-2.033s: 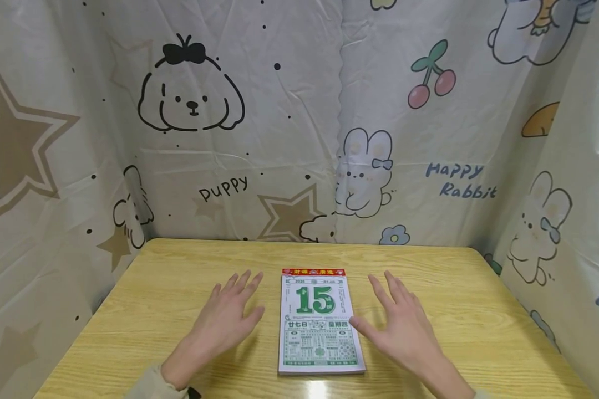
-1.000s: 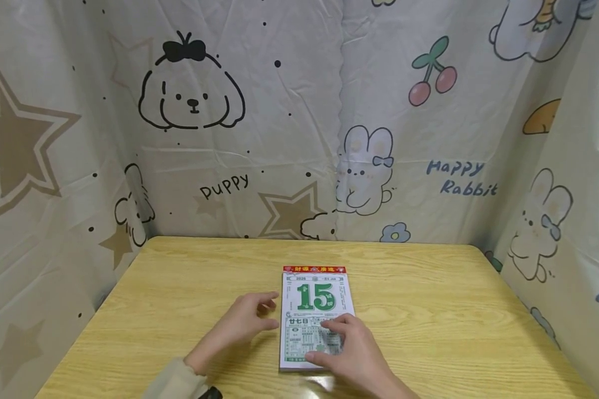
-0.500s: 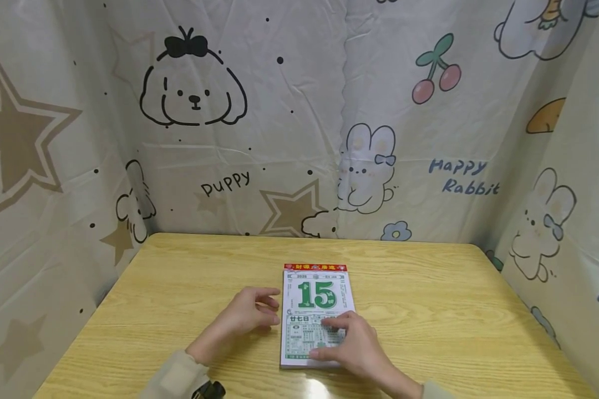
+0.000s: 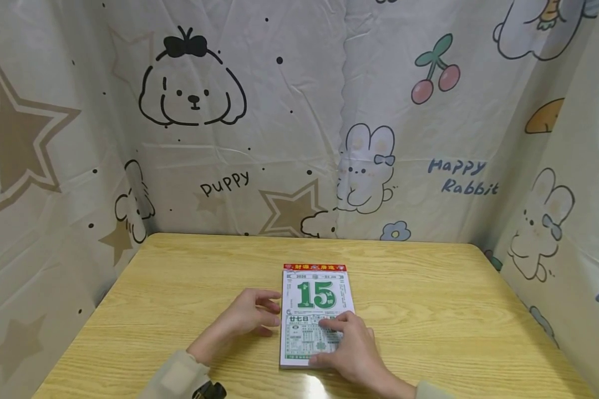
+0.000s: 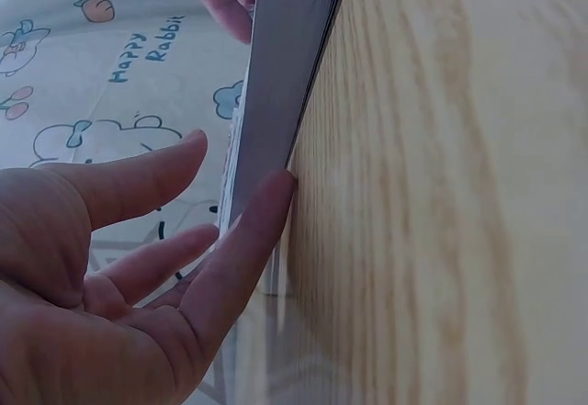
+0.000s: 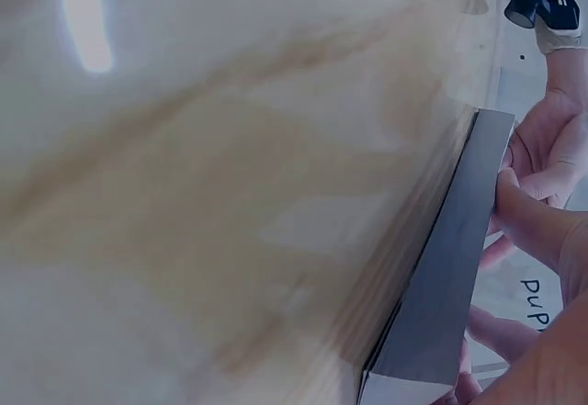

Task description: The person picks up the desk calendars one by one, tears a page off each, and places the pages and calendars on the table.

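A thick tear-off calendar (image 4: 315, 299) with a red header strip and a large green 15 lies flat on the wooden table (image 4: 429, 299). My left hand (image 4: 247, 315) is beside its left edge, fingers loosely bent; in the left wrist view one fingertip (image 5: 277, 185) is right at the side of the page stack. Over the lower right of the pad rests my right hand (image 4: 355, 346), index finger across the printed page. Its thumb (image 6: 525, 205) is at the bottom edge in the right wrist view. Thumb and fingers stand well apart, and part of the lower page is covered.
Behind the table and along both sides hangs a pale curtain (image 4: 289, 66) printed with cartoon animals and stars. A dark device (image 4: 209, 390) sits at the left sleeve (image 4: 174, 377).
Both hands have come inward from either side of the calendar, the right onto its lower page, the left to its left edge. Over the last half second they barely shift.
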Demonstrator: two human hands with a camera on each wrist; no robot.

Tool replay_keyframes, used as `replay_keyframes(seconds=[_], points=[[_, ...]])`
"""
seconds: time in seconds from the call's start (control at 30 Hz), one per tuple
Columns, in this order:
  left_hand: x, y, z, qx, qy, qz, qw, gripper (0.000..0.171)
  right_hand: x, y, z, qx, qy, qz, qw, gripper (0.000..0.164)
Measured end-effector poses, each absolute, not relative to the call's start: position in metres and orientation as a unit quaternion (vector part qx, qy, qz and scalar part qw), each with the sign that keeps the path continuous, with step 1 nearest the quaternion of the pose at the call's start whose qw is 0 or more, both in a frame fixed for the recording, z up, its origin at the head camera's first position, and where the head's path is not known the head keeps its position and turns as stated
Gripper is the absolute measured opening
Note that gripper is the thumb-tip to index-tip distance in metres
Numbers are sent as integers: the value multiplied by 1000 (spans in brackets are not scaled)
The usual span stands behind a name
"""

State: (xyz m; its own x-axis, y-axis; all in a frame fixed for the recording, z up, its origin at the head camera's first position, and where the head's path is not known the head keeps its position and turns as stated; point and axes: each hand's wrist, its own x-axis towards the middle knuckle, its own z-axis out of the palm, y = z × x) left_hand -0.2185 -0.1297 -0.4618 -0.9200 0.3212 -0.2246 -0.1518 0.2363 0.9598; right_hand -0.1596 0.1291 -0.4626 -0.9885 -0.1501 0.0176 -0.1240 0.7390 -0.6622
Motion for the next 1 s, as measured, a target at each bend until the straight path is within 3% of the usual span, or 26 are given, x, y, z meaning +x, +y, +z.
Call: replay_keyframes(seconds=[0.2, 0.43, 0.5, 0.67, 0.73, 1.0], points=[[-217, -129, -462, 52, 762, 615, 193, 61, -159, 132, -465, -87, 929, -361, 4, 67], [-216, -129, -463, 59, 756, 623, 192, 60, -160, 139, -464, -92, 903, -420, -4, 39], [-217, -129, -463, 60, 757, 621, 192, 59, -161, 141, -463, -95, 897, -432, -12, 42], [-218, -128, -463, 62, 763, 613, 194, 55, -163, 145, -459, -75, 889, -452, 7, 74], [-218, -127, -464, 63, 766, 610, 195, 53, -163, 147, -458, -67, 886, -459, 11, 77], [-221, -124, -465, 74, 770, 603, 193, 54, -170, 145, -457, -47, 886, -461, -12, 31]])
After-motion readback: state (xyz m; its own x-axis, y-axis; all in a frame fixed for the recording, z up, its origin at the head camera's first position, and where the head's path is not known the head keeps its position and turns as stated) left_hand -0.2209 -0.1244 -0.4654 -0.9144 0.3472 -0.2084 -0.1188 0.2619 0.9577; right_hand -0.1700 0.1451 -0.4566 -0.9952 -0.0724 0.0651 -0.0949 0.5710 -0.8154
